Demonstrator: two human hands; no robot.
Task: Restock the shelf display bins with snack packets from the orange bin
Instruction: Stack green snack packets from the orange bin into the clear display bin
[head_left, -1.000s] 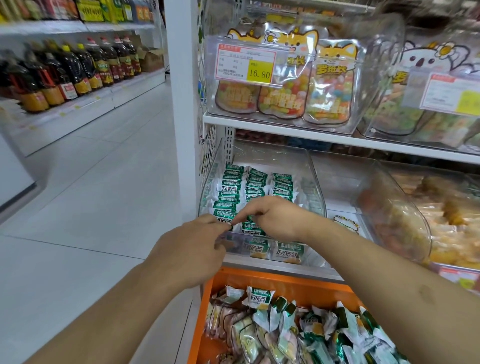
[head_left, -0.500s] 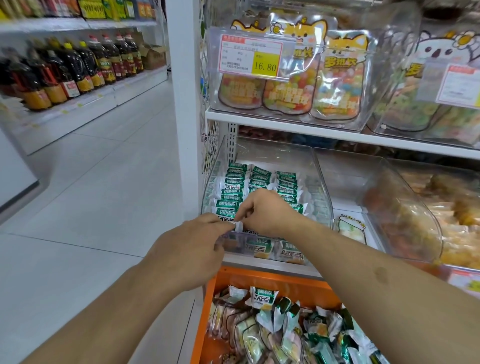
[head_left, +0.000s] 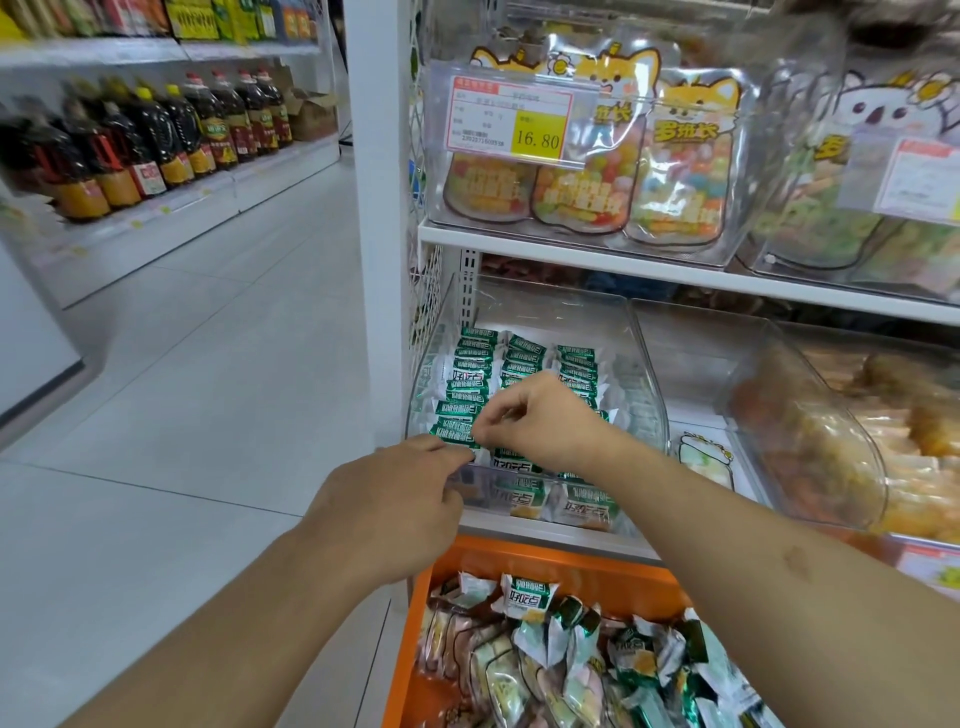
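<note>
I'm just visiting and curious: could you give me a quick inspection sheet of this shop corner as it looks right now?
Surface: white shelf carrying clear bins.
Job's things: display bin holds rows of green packets; orange bin below holds loose packets.
Clutter: neighbouring bin of orange snacks; price tag reads 16.80.
Hands: left hand and right hand both pinch at a packet at the bin's front.
Cables: nothing seen.
Surroundings: bottles across a tiled aisle.
</note>
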